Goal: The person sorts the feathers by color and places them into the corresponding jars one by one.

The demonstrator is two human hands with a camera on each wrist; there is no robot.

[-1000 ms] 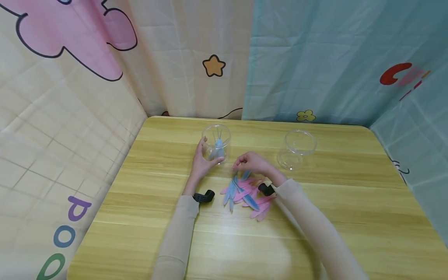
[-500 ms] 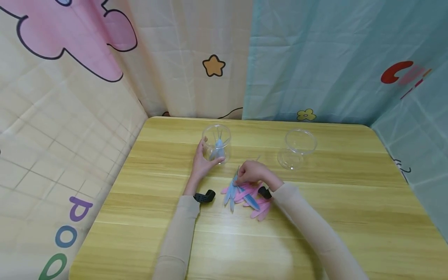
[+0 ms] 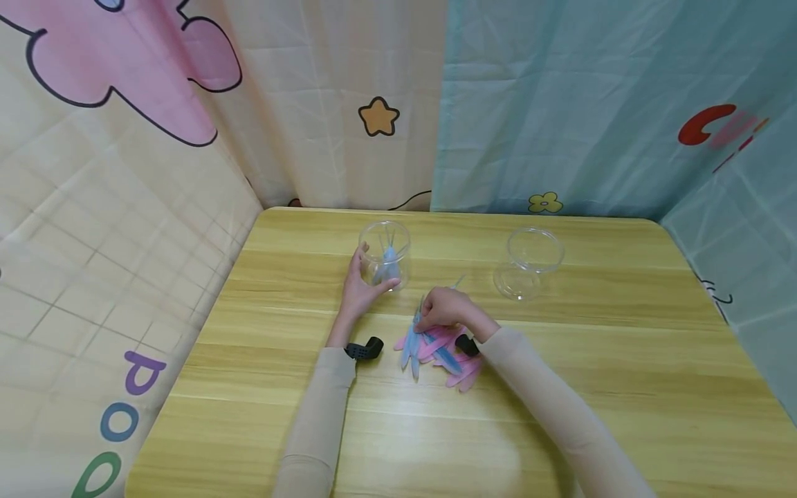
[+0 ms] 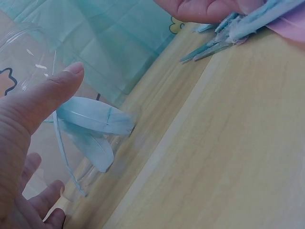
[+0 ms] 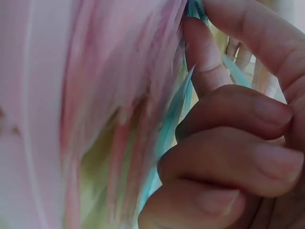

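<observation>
My left hand point(image 3: 359, 290) holds a clear cup point(image 3: 398, 238) at the table's far left, thumb on the near side and fingers round the left side. Several light blue feathers point(image 4: 95, 117) stand inside it, quills up. Over a loose pile of pink feathers point(image 3: 465, 375) and blue feathers point(image 3: 411, 346), my right hand point(image 3: 448, 308) pinches a blue feather point(image 5: 196, 10) between thumb and index finger. Its other fingers are curled in. The hand hides part of the pile.
A second clear container point(image 3: 535, 252) with a wide rim stands at the back right of the wooden table point(image 3: 249, 394). Printed curtains point(image 3: 349, 62) hang right behind the table's far edge and along both sides.
My right hand has come down and slightly toward me, from above the pile's far end onto the blue feathers. The left hand and cup have stayed in place.
</observation>
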